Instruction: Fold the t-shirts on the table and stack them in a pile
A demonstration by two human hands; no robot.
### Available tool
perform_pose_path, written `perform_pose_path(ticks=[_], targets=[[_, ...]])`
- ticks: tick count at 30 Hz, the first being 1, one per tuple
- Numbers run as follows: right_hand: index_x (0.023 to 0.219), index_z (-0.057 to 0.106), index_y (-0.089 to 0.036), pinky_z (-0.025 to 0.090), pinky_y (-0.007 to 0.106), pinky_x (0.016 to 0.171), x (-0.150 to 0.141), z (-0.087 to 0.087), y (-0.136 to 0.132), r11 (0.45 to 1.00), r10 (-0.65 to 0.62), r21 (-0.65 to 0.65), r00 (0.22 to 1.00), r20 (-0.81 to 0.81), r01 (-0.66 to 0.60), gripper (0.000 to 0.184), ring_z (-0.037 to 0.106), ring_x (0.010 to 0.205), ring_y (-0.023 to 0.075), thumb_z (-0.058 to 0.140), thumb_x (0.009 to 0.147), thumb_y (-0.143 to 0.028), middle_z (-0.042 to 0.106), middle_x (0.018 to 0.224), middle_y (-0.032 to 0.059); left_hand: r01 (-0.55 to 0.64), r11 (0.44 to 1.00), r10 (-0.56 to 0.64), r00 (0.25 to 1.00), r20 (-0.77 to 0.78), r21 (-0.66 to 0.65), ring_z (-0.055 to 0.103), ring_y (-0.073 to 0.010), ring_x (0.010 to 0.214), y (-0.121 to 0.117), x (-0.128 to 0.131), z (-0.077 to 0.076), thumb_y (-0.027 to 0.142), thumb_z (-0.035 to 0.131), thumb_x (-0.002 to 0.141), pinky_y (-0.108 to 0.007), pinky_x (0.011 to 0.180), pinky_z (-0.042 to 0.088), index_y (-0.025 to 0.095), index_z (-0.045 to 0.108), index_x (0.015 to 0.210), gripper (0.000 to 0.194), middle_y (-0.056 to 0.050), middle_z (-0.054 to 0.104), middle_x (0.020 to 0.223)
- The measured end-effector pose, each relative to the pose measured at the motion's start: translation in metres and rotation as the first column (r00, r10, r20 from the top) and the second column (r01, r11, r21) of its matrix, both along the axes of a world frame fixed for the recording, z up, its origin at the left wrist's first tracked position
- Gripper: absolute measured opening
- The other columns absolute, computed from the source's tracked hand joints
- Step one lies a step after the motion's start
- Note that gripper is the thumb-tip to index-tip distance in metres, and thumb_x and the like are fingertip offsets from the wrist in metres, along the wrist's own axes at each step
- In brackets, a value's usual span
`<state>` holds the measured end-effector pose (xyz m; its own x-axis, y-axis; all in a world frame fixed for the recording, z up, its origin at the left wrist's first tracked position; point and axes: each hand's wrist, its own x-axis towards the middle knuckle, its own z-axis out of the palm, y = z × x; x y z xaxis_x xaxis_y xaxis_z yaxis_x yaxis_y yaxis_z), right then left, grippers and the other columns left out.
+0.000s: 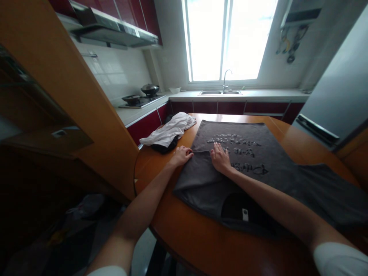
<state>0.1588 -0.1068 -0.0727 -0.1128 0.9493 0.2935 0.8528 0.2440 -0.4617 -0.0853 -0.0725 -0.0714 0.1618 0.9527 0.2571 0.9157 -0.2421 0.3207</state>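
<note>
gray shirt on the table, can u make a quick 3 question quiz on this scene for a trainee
1. True or false: the right hand rests on the gray shirt.
2. Pick one: beside the gray shirt on the wooden table lies A) a kettle, B) a white garment, C) a knife.
3. Fill in: the small label on the shirt's black patch is mostly ____ in color.

Key: 1 true; 2 B; 3 white.

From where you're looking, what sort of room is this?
A kitchen, most likely: there's a sink under the window, pans on a stovetop, and a range hood above.
</note>
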Motion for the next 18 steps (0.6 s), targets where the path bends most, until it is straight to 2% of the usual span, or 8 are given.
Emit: perform_pose_path(ticks=[5,10,14,16,18], targets=[[0.157,0.031,-0.012,0.017,0.049,0.123,0.0,-0.001,0.0,1.0,0.011,0.017,1.0,0.005,-0.011,0.058,0.022,0.152,0.0217,0.024,0.101,-0.028,0.03,0.164,0.0116,-0.023,1.0,0.023,1.0,-0.009,0.0,0.058,-0.0262,0.102,-0.001,0.0,0.0,0.039,0.069,0.086,-0.037,0.094,0.046,0.028,0.077,0.105,0.024,-0.008,0.064,0.106],[0.155,0.036,-0.014,0.018,0.048,0.122,0.0,0.0,0.0,0.999,0.034,0.029,0.999,0.016,-0.034,0.056,0.023,0.152,0.0218,0.027,0.101,-0.026,0.031,0.164,0.0105,-0.019,1.0,0.019,1.0,0.012,0.012,0.06,-0.0246,0.098,-0.002,0.002,0.001,0.032,0.074,0.081,-0.036,0.093,0.048,0.027,0.076,0.106,0.025,-0.006,0.065,0.1],[0.153,0.041,-0.017,0.018,0.043,0.123,0.001,0.003,-0.002,0.981,0.172,0.087,0.985,0.007,-0.172,0.054,0.022,0.152,0.0189,0.029,0.101,-0.025,0.033,0.163,0.0083,0.013,0.999,-0.016,0.998,0.061,0.045,0.063,-0.023,0.099,-0.001,0.004,0.005,0.03,0.069,0.087,-0.035,0.093,0.05,0.024,0.072,0.118,0.032,-0.008,0.067,0.107],[0.152,0.042,-0.017,0.016,0.043,0.123,0.0,0.002,-0.003,0.958,0.27,0.083,0.962,0.049,-0.274,0.052,0.021,0.153,0.0184,0.029,0.103,-0.028,0.034,0.163,0.0084,0.074,0.994,-0.083,0.99,0.114,0.083,0.065,-0.0212,0.099,-0.002,0.006,0.01,0.027,0.064,0.09,-0.032,0.094,0.051,0.022,0.074,0.114,0.026,-0.007,0.068,0.107],[0.152,0.043,-0.016,0.013,0.046,0.124,0.0,0.0,-0.004,0.937,0.345,0.02,0.932,0.11,-0.349,0.053,0.021,0.153,0.0204,0.031,0.104,-0.034,0.034,0.163,0.0095,0.168,0.977,-0.19,0.965,0.183,0.131,0.066,-0.0201,0.098,-0.003,0.009,0.015,0.023,0.06,0.091,-0.031,0.094,0.051,0.021,0.076,0.104,0.021,-0.007,0.07,0.104]])
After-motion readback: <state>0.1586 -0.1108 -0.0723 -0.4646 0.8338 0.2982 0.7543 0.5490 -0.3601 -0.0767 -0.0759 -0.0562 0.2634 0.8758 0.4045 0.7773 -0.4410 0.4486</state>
